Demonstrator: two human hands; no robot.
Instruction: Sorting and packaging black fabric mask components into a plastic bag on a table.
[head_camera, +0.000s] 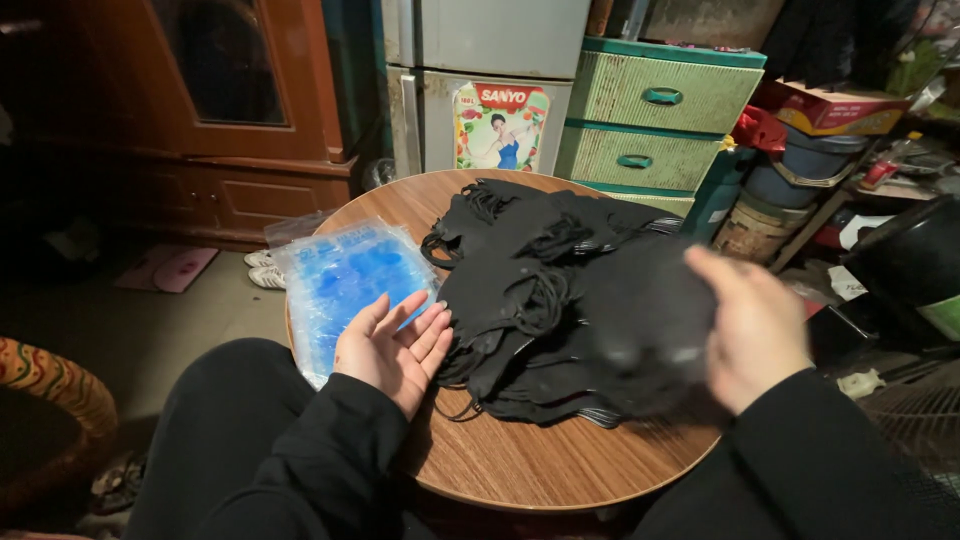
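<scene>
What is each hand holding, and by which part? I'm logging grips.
The right hand grips a blurred black mask by its right edge. The left hand lies palm up, holding nothing.

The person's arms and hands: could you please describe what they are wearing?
Both arms are covered in long black sleeves reaching the wrists. The left hand and right hand are bare, with no gloves; no rings or watch show. The right hand is motion-blurred.

The right hand (755, 325) and the black mask (645, 330) at it are motion-blurred — its grip cannot be told; the table (530, 465) edge at six o'clock hides behind sleeves.
</scene>
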